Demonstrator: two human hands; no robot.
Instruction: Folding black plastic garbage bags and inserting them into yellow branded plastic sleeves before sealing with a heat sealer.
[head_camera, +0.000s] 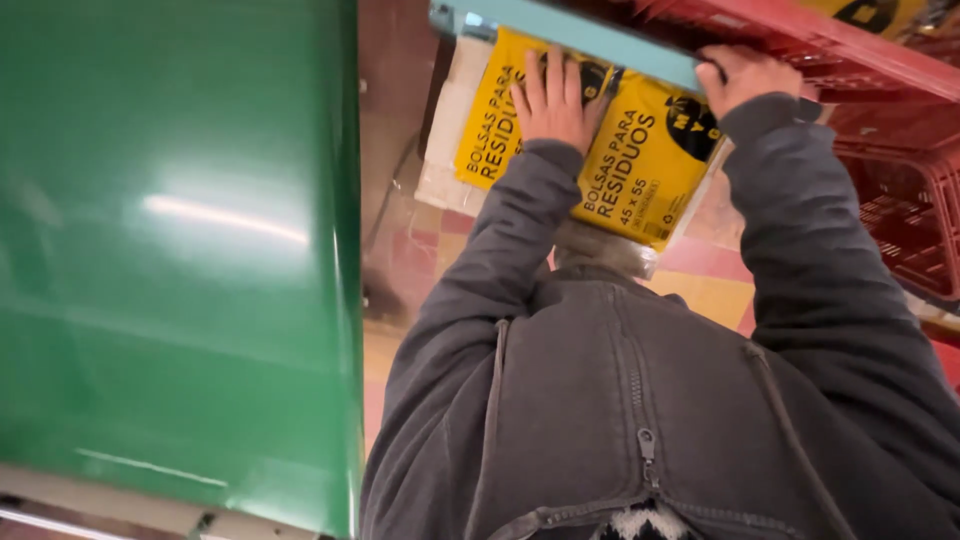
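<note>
Two hands work here: your left hand (552, 100) lies flat, fingers spread, pinning the yellow packs (640, 160) beneath its palm so they stay stacked, while your right hand (745, 72) curls onto the red crate's (880, 60) edge just above them

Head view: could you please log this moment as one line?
left hand flat on yellow bag packs | right hand grips light-blue shelf edge | red crates right | green panel left

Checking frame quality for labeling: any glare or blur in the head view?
Head view: broad soft glare on the green panel; yellow packs stay sharp under the left hand; right hand at the red crate slightly soft; wide-angle bends the edges.
</note>
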